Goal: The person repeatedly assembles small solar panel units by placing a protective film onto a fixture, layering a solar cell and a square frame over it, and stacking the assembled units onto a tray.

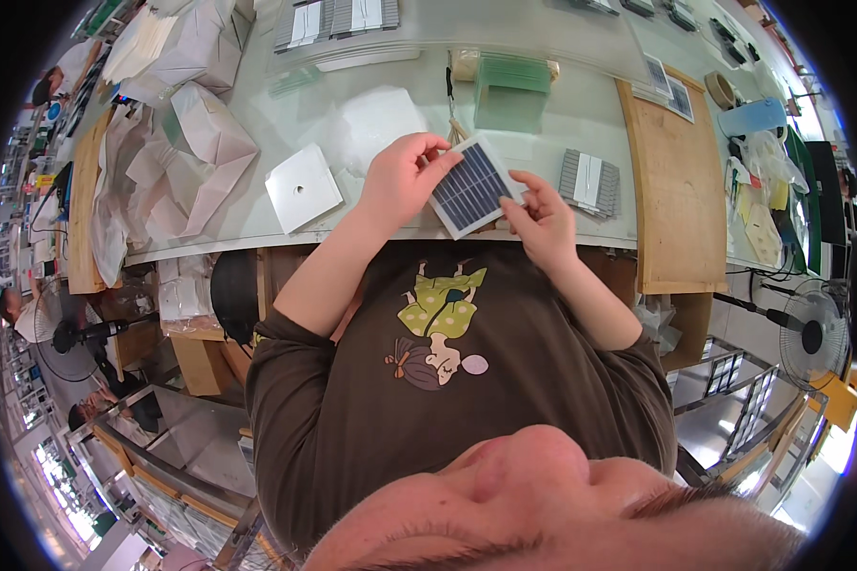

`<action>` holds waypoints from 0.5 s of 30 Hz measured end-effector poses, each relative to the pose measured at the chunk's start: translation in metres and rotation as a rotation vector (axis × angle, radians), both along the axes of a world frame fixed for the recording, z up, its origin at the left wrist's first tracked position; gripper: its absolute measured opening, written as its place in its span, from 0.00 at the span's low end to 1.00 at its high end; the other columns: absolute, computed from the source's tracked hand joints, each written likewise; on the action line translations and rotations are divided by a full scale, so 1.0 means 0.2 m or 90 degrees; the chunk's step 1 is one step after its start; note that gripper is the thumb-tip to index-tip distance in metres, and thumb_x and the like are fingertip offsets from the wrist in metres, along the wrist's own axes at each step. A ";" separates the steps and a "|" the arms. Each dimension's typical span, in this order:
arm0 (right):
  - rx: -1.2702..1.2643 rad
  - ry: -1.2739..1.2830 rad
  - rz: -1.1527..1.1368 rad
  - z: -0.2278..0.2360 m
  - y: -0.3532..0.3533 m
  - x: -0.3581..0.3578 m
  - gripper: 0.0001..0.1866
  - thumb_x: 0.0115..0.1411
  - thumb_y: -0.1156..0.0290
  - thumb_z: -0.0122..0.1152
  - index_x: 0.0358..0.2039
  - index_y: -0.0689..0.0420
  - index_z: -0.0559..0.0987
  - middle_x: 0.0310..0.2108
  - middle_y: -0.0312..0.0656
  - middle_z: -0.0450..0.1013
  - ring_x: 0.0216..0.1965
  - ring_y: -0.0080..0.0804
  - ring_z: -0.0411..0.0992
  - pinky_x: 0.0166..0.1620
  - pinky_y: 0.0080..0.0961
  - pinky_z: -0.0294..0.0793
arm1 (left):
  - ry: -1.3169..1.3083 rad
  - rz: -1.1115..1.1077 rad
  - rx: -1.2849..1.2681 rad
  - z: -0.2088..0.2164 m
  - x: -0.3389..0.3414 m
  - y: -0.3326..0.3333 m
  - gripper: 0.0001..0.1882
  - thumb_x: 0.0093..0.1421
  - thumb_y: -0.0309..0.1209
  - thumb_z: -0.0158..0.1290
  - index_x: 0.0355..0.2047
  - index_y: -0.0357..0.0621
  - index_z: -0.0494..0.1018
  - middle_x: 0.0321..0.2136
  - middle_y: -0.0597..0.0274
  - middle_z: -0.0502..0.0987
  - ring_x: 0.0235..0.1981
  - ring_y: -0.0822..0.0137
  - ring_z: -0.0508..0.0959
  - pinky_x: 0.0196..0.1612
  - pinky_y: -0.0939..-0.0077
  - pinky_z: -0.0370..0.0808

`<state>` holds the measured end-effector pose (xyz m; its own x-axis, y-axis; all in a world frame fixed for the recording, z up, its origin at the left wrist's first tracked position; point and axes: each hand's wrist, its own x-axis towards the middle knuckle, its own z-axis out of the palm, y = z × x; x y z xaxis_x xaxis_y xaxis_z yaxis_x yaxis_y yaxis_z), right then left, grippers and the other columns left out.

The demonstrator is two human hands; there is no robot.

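A small solar panel with dark cells and a white frame is held tilted over the table's near edge. My left hand pinches its upper left corner between thumb and fingers. On the opposite side, my right hand grips the lower right edge. A stack of square white plates, the top one with a small hole, lies to the left of my left hand. Right of my right hand sits a bundle of grey strips with a white band. The panel's back is hidden.
Behind the panel is a green translucent block beside a tan roll. Crumpled white wrapping covers the left side. A wooden board stands at right, with a tape roll beyond. Fans flank the table.
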<state>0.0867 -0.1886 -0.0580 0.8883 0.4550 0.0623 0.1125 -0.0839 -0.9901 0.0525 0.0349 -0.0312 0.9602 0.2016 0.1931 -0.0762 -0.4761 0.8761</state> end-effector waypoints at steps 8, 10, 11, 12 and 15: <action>-0.100 0.169 0.000 -0.06 -0.04 -0.04 0.22 0.61 0.71 0.58 0.55 0.61 0.66 0.19 0.32 0.69 0.20 0.14 0.65 0.24 0.12 0.62 | -0.084 0.074 0.328 -0.08 -0.05 -0.02 0.12 0.56 0.36 0.58 0.35 0.40 0.74 0.31 0.55 0.76 0.27 0.59 0.78 0.29 0.71 0.74; -0.068 0.188 0.003 -0.10 -0.08 -0.01 0.22 0.62 0.72 0.57 0.55 0.61 0.66 0.21 0.32 0.70 0.21 0.14 0.66 0.25 0.12 0.63 | -0.169 0.103 0.328 -0.08 -0.11 -0.01 0.11 0.57 0.34 0.57 0.36 0.40 0.73 0.32 0.54 0.76 0.26 0.58 0.78 0.29 0.72 0.74; -0.035 0.208 0.000 -0.12 -0.09 -0.01 0.21 0.62 0.72 0.56 0.55 0.61 0.67 0.23 0.33 0.71 0.22 0.14 0.66 0.26 0.12 0.63 | -0.172 0.102 0.310 -0.07 -0.15 0.00 0.11 0.58 0.33 0.56 0.36 0.39 0.72 0.31 0.56 0.77 0.26 0.61 0.78 0.29 0.73 0.74; -0.035 0.209 0.000 -0.13 -0.09 -0.01 0.21 0.62 0.72 0.56 0.55 0.61 0.67 0.23 0.33 0.71 0.22 0.14 0.66 0.26 0.12 0.63 | -0.175 0.102 0.294 -0.07 -0.19 0.01 0.10 0.59 0.32 0.54 0.37 0.38 0.72 0.31 0.57 0.77 0.25 0.63 0.78 0.29 0.74 0.74; 0.050 0.213 -0.026 -0.14 -0.06 0.00 0.19 0.62 0.74 0.55 0.54 0.60 0.68 0.27 0.33 0.72 0.24 0.14 0.67 0.26 0.12 0.64 | 0.128 0.072 -0.056 -0.16 -0.31 0.02 0.10 0.62 0.33 0.52 0.37 0.38 0.72 0.31 0.62 0.78 0.25 0.69 0.78 0.25 0.79 0.72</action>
<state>0.0857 -0.2008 -0.0870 0.8831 0.4238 -0.2012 -0.2207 -0.0030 -0.9753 -0.0099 0.0399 -0.0623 0.9478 0.3180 -0.0231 0.1537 -0.3922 0.9070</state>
